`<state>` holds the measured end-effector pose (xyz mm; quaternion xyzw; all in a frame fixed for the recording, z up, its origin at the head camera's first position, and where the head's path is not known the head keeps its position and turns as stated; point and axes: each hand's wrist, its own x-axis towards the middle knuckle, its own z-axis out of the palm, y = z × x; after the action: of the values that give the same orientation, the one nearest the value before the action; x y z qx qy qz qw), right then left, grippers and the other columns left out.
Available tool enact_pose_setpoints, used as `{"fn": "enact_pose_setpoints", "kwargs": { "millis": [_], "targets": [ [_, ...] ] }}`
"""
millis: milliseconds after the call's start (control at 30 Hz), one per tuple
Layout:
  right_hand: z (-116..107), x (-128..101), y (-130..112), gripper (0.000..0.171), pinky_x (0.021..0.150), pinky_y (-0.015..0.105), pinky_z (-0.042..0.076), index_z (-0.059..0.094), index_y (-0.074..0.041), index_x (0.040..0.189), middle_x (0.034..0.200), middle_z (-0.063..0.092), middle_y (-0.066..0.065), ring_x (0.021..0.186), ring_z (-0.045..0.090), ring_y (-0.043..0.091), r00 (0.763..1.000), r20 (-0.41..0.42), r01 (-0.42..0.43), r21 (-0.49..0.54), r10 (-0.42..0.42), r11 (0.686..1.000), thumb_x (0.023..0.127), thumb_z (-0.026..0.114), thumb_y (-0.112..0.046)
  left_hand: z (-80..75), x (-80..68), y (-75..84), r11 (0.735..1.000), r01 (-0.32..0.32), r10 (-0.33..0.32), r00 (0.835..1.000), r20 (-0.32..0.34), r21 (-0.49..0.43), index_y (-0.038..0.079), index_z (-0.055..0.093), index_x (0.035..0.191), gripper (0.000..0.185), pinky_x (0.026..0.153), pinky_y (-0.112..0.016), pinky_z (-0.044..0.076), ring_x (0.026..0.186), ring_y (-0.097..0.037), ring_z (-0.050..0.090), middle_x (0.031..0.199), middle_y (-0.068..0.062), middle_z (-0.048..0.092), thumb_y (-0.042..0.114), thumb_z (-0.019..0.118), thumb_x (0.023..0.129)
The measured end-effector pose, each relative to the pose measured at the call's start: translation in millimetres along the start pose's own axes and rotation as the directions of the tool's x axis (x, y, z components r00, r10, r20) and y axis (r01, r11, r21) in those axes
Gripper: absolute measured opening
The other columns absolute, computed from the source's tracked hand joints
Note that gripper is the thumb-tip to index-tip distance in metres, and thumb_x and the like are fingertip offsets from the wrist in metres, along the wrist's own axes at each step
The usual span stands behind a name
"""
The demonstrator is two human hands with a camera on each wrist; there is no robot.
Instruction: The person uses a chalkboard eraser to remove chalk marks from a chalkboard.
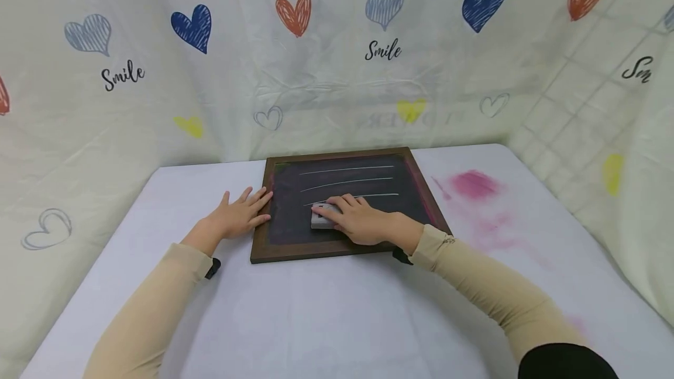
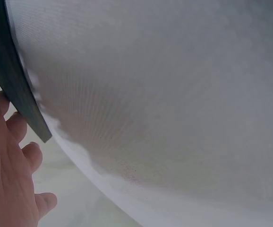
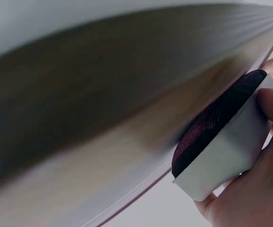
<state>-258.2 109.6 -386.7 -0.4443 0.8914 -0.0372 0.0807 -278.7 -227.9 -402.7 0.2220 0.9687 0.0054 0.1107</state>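
The left hand [image 1: 236,216], fingers spread, touches the left side of the board [image 1: 291,224], while the right hand [image 1: 365,221], gripping the eraser [image 1: 321,223], should press it flat.

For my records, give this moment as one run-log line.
chalkboard: three white lines | left hand: touching wooden frame | right hand: holding eraser near lowest line, left end

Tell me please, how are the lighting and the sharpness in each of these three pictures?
Head view: bright, fairly even light, chalk lines readable, soft shadows beneath the sleeves on the white tablecloth; left wrist view: dimmer, greyish, cloth texture soft; right wrist view: the wooden chalkboard frame bows and blurs in the foreground, while the chalkboard eraser looks sharper.
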Motion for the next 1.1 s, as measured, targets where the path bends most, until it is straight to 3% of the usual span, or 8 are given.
{"fn": "enact_pose_setpoints", "kwargs": {
  "millis": [267, 667, 867, 1100],
  "targets": [
    [-1, -47, 37, 0.059, 0.109, 0.064, 0.033, 0.023, -0.02, 0.164, 0.156, 0.032, 0.022, 0.14, 0.034, 0.041, 0.992, -0.091, -0.088, 0.043, 0.091, 0.995, 0.111, 0.047, -0.017, -5.2, -2.0, -1.9, 1.0, -0.002, 0.002, 1.0, -0.004, 0.007, 0.014, 0.017, 0.166, 0.071, 0.114, -0.075, 0.002, 0.155, -0.041, 0.009, 0.171, -0.013, 0.011, 0.051, 0.037, 0.11],
    [6, -106, 71, 0.058, 0.097, 0.063, 0.036, 0.027, -0.015, 0.161, 0.15, 0.036, 0.026, 0.133, 0.036, 0.044, 0.968, -0.203, -0.136, 0.058, 0.145, 0.989, 0.109, 0.051, -0.011, -3.0, -4.7, -2.5, 1.0, -0.008, 0.008, 1.0, -0.01, -0.009, 0.013, 0.019, 0.166, 0.07, 0.113, -0.076, 0.003, 0.154, -0.042, 0.011, 0.17, -0.014, 0.014, 0.05, 0.038, 0.11],
    [11, -108, 69, 0.059, 0.091, 0.058, 0.034, 0.031, -0.014, 0.16, 0.147, 0.038, 0.026, 0.13, 0.037, 0.045, 0.956, -0.265, -0.113, 0.062, 0.125, 0.992, 0.106, 0.054, -0.009, -1.2, -2.5, -0.2, 1.0, -0.014, 0.014, 1.0, 0.003, -0.017, 0.013, 0.017, 0.166, 0.071, 0.113, -0.076, 0.002, 0.155, -0.042, 0.01, 0.171, -0.013, 0.012, 0.052, 0.037, 0.11],
    [7, -78, 52, 0.057, 0.1, 0.062, 0.032, 0.027, -0.015, 0.162, 0.153, 0.033, 0.025, 0.136, 0.034, 0.043, 0.972, -0.18, -0.14, 0.071, 0.151, 0.988, 0.11, 0.049, -0.014, -3.1, -1.8, -0.2, 1.0, -0.006, 0.006, 1.0, 0.004, -0.015, 0.013, 0.018, 0.166, 0.071, 0.113, -0.075, 0.001, 0.155, -0.042, 0.009, 0.171, -0.013, 0.012, 0.051, 0.037, 0.11]
  ]
}}
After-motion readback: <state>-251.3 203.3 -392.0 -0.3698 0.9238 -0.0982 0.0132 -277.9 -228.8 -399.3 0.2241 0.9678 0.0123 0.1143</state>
